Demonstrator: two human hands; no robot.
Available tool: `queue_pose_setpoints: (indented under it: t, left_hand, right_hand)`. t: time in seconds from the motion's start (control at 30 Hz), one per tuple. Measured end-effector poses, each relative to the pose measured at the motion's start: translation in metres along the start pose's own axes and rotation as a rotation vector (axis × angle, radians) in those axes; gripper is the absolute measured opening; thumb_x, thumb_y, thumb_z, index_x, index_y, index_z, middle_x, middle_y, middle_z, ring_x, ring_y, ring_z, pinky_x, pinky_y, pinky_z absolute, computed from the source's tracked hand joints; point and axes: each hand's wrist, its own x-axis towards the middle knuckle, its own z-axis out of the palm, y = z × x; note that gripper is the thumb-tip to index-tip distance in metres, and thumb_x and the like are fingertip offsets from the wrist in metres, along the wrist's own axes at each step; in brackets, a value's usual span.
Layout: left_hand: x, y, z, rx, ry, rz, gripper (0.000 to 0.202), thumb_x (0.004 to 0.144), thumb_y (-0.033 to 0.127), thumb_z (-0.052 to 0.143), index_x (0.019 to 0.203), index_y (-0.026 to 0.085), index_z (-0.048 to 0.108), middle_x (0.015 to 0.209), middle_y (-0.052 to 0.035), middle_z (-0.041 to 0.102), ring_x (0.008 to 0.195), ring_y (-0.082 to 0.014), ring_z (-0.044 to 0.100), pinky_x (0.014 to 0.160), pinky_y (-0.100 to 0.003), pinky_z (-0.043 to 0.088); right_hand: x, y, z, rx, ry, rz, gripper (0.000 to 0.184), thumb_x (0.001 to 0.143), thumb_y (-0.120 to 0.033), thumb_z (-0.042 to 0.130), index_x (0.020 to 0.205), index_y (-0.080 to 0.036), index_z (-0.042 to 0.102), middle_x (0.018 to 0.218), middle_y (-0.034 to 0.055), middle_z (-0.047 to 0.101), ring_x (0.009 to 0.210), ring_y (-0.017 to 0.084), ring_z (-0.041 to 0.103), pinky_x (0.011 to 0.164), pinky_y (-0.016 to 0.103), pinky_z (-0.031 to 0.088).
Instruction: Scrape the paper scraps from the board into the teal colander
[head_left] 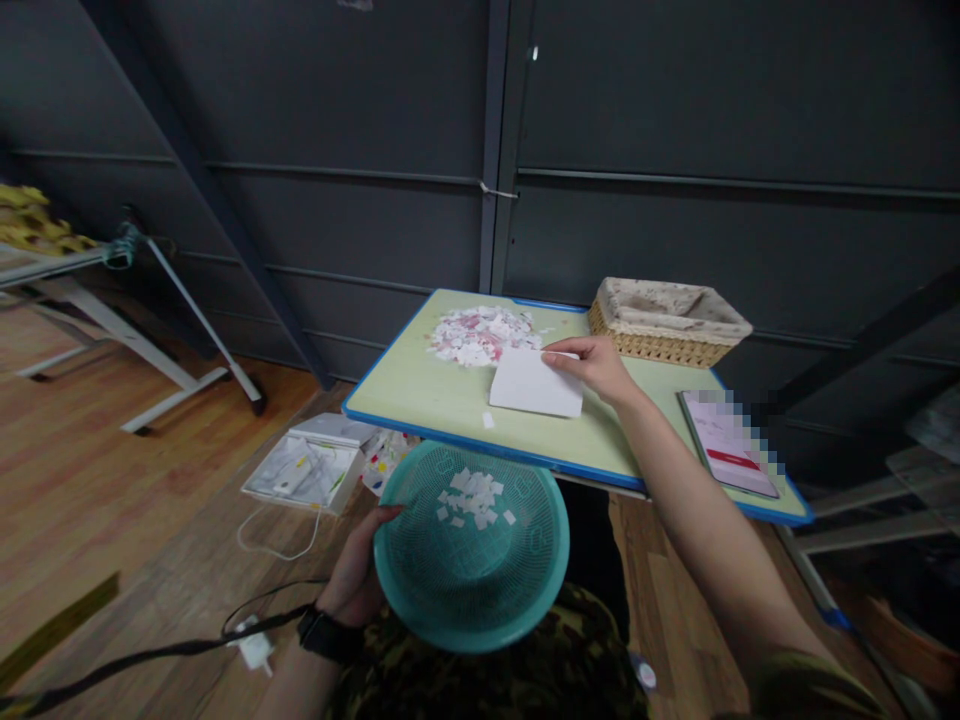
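Observation:
My left hand grips the left rim of a green plastic basin-shaped colander, held below the table's front edge. Small white paper scraps lie inside it. Over the tabletop, my right hand pinches a white card by its upper right corner, thumb and fingers closed. Behind the card's left side spreads a heap of white and pinkish paper scraps. One loose scrap lies in front of the card. What is under the card cannot be seen.
The light green table has a blue edge. A cloth-lined wicker basket stands at its back right, with a tablet nearer me. An open white box with a cable sits low on the left. Dark metal panels stand behind.

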Motion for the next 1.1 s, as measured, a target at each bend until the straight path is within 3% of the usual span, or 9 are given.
queue_pose_setpoints:
  t: [0.07,0.3,0.5,0.6,0.83,1.1]
  left_hand:
    - [0.0,0.0,0.0,0.004,0.008,0.003,0.014,0.079,0.018,0.065,0.091,0.013,0.071,0.076,-0.0079,0.079,0.072,-0.0263,0.075,0.076,-0.038,0.059]
    - [0.0,0.0,0.0,-0.035,-0.014,0.008,0.012,0.077,0.016,0.067,0.088,0.012,0.071,0.073,-0.0068,0.078,0.065,-0.0225,0.072,0.075,-0.035,0.057]
    - [0.0,0.0,-0.001,-0.031,-0.008,0.029,0.007,0.077,0.015,0.067,0.083,0.013,0.071,0.073,-0.0067,0.078,0.064,-0.0216,0.072,0.072,-0.033,0.057]
    - [0.001,0.0,-0.002,-0.018,-0.007,0.014,0.007,0.079,0.016,0.065,0.083,0.013,0.07,0.074,-0.0072,0.078,0.067,-0.0229,0.073,0.075,-0.035,0.058]
    - [0.002,0.0,-0.003,-0.018,-0.021,0.023,0.011,0.079,0.015,0.064,0.087,0.012,0.071,0.075,-0.0086,0.079,0.07,-0.0255,0.075,0.079,-0.039,0.059]
    - [0.0,0.001,-0.001,-0.02,-0.015,0.025,0.01,0.08,0.015,0.063,0.085,0.011,0.071,0.074,-0.0095,0.079,0.064,-0.0242,0.074,0.073,-0.037,0.06]
  right_hand:
    - [0.0,0.001,0.001,0.005,0.004,0.003,0.035,0.067,-0.049,0.077,0.081,-0.017,0.08,0.084,0.01,0.077,0.075,0.022,0.068,0.063,0.031,0.051]
    - [-0.002,0.001,0.005,-0.027,-0.164,0.022,0.029,0.069,-0.043,0.075,0.081,-0.017,0.08,0.08,0.0075,0.077,0.068,0.019,0.065,0.058,0.028,0.047]
    - [-0.003,-0.004,0.003,-0.046,-0.192,0.005,0.029,0.069,-0.044,0.075,0.08,-0.018,0.08,0.077,0.0069,0.076,0.067,0.018,0.064,0.056,0.028,0.046]
    - [-0.002,-0.002,0.001,-0.017,-0.165,0.014,0.032,0.067,-0.047,0.076,0.08,-0.018,0.08,0.079,0.0076,0.076,0.069,0.019,0.065,0.058,0.028,0.047]
    - [0.004,0.007,0.001,-0.038,0.083,0.021,0.035,0.068,-0.047,0.074,0.082,-0.016,0.079,0.082,0.0092,0.077,0.071,0.021,0.066,0.062,0.031,0.05]
    - [0.002,0.001,0.004,-0.06,-0.062,0.02,0.031,0.067,-0.043,0.074,0.08,-0.015,0.078,0.084,0.0088,0.077,0.075,0.021,0.067,0.069,0.032,0.05]
